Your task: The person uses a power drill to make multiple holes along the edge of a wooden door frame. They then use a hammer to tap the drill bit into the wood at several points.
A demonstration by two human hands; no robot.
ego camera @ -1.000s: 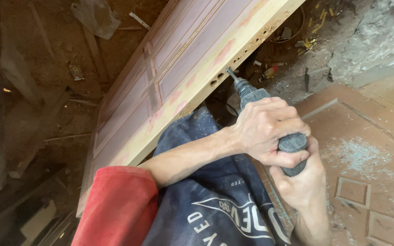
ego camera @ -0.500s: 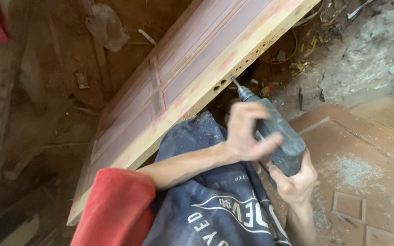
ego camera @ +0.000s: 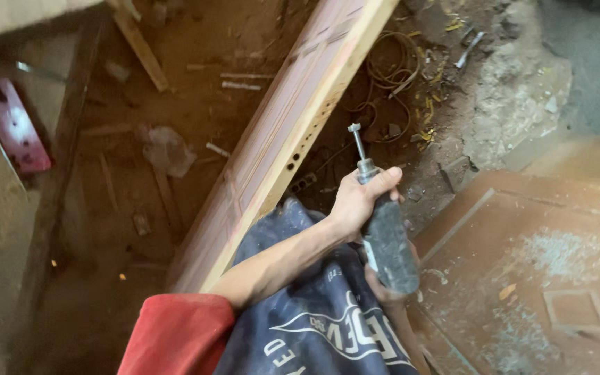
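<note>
Pulled back from one door [ego camera: 272, 146], one drill [ego camera: 383, 229] stays gripped by both hands' fingers [ego camera: 366, 198].

rough carpentry workshop, panelled wooden door [ego camera: 293, 132], sawdust, dirt floor [ego camera: 196, 104] scraps

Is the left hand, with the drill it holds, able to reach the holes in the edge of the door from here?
Probably yes. The left hand grips the drill near its front, and the bit points toward the door edge. Only open air lies between the bit tip and the holes; nothing blocks the way.
</note>
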